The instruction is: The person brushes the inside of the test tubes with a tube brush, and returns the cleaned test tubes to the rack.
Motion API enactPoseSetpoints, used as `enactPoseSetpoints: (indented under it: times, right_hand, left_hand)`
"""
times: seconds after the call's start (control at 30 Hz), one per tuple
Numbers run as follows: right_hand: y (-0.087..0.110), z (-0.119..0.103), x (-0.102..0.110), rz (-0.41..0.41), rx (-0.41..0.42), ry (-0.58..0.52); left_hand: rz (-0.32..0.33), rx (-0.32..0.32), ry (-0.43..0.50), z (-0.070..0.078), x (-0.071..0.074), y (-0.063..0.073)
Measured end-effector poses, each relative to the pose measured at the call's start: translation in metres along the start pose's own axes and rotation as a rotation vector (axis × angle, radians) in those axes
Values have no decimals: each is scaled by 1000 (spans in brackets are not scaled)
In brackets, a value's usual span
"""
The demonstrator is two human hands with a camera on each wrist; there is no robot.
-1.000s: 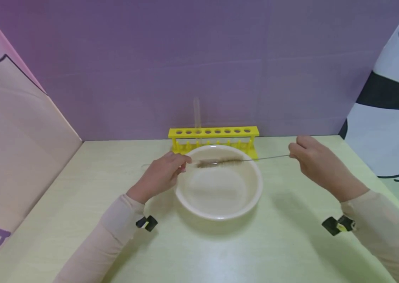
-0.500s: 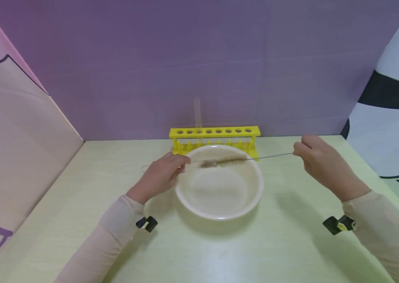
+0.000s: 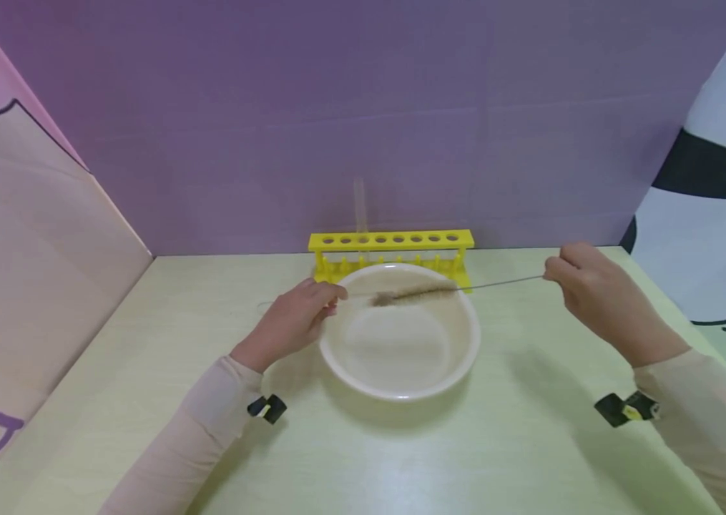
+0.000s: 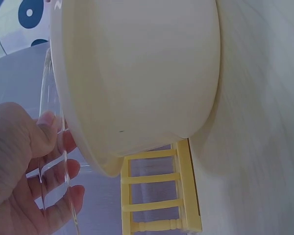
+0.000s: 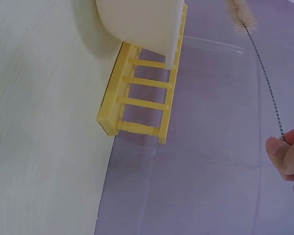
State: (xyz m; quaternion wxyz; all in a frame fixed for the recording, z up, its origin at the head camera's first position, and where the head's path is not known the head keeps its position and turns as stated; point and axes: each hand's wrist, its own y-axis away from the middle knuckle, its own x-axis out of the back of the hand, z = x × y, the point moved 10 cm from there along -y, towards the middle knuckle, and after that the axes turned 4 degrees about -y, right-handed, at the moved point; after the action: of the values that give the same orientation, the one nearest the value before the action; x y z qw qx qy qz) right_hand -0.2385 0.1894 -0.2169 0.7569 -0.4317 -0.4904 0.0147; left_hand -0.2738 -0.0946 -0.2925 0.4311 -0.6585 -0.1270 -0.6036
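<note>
My left hand [image 3: 295,315] grips a clear test tube [image 4: 50,90], held nearly level over the left rim of a cream basin [image 3: 401,395]. Its thumb and fingers curl round the glass in the left wrist view. From the right, my right hand [image 3: 610,304] pinches the twisted wire handle [image 5: 269,88] of a test tube brush [image 3: 427,290]. The brush's fluffy tan bristles hang above the basin's far part. Only their darker, squeezed left tip lies at the tube's mouth; the rest is spread outside the glass.
Behind the basin stands a yellow test tube rack [image 3: 395,239], close to the purple backdrop [image 3: 272,143]. Another clear tube [image 3: 360,207] stands upright in it. The pale wooden table [image 3: 388,465] extends in front and to both sides.
My right hand has moved right and slightly up, drawing the brush further out of the test tube. More bristles are fluffed out now. My left hand has stayed in place.
</note>
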Motion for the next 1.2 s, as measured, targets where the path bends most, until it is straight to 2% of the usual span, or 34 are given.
enactPoseSetpoints:
  times: [1.2]
  right_hand:
    - [3,4,6,5,-31,15]
  left_hand:
    - [2,20,17,-3,4,5]
